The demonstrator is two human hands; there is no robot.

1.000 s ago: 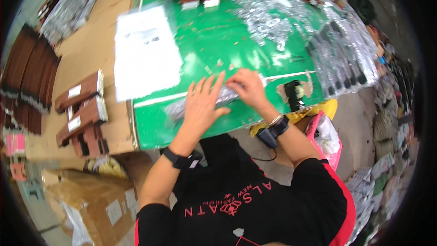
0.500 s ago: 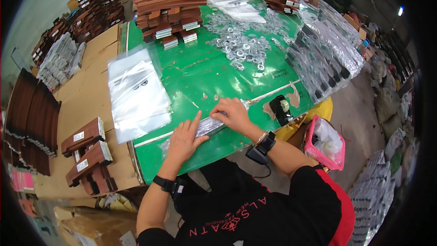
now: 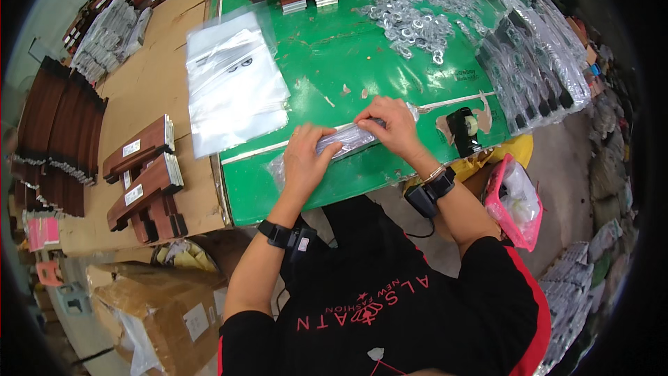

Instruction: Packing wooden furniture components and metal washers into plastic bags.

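Observation:
A long, narrow package in clear plastic [image 3: 348, 140] lies at the near edge of the green table, loose film at both ends. My left hand [image 3: 306, 161] is at its left end, thumb along the near side and blurred fingertips on the far side. Bent over the right part, my right hand [image 3: 393, 125] pinches the film between thumb and fingers. A black tape dispenser [image 3: 462, 130] with a roll of clear tape stands to the right of that hand. Beyond my left hand lies a stack of flat clear plastic bags [image 3: 236, 90].
Dark brown wooden pieces [image 3: 142, 184] are stacked on the cardboard-covered surface at left. Small bagged ring-shaped parts [image 3: 410, 21] are heaped at the far side. Wrapped packages [image 3: 532, 73] pile up at right. Below them stands a pink basket [image 3: 495, 205] holding plastic.
My head view has tilted down and the scene has shifted up and right. The left fingers, stretched flat before, now bend round the package. My right hand stays on the film.

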